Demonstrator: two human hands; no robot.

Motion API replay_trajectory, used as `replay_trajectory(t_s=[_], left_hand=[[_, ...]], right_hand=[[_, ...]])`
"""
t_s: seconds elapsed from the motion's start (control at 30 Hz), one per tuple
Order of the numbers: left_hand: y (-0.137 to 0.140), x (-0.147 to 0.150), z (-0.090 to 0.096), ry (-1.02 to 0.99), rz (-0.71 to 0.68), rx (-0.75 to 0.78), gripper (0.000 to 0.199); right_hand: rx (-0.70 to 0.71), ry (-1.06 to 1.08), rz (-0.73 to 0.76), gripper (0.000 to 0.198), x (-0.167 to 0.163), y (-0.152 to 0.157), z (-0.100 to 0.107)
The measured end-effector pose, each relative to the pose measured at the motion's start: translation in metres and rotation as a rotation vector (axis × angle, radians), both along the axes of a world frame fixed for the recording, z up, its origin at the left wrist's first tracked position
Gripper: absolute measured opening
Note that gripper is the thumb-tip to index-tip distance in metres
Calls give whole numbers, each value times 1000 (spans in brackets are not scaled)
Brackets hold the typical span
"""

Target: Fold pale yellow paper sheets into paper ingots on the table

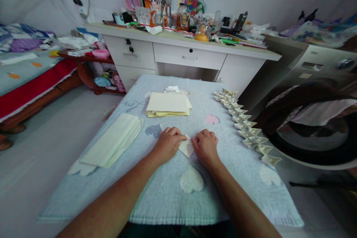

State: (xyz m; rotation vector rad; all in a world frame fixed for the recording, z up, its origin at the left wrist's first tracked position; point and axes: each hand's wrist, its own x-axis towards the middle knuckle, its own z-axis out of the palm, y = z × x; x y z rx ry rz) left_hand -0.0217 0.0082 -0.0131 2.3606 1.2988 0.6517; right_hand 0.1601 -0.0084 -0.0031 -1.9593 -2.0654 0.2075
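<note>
A small folded piece of cream paper (186,149) lies on the cloth-covered table between my hands, one corner pointing toward me. My left hand (168,144) is closed, its thumb and forefinger pressed on the paper's left edge. On the opposite edge, the curled fingers of my right hand (206,146) grip the paper, with the fingertips partly hidden. Beyond them sits a stack of cream and yellow paper sheets (167,103). Long pale paper sheets (113,139) lie to the left. A row of folded paper pieces (242,117) with pointed corners runs down the right side.
The light blue tablecloth (167,193) has heart prints. Crumpled white paper (171,89) lies behind the stack. A cluttered white desk (189,54) stands beyond the table, a washing machine (315,63) at right, and a bed (25,67) at left.
</note>
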Motion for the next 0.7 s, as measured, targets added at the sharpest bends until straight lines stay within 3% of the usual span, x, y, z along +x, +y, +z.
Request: replay_trajectory(t_s=[0.53, 0.7], left_hand=[[-1, -1, 3, 19, 23, -26, 27], [1, -1, 3, 32, 22, -28, 28]], right_hand=[[-19, 1, 4, 16, 12, 2, 1], [48, 121, -68, 15, 22, 3, 3]])
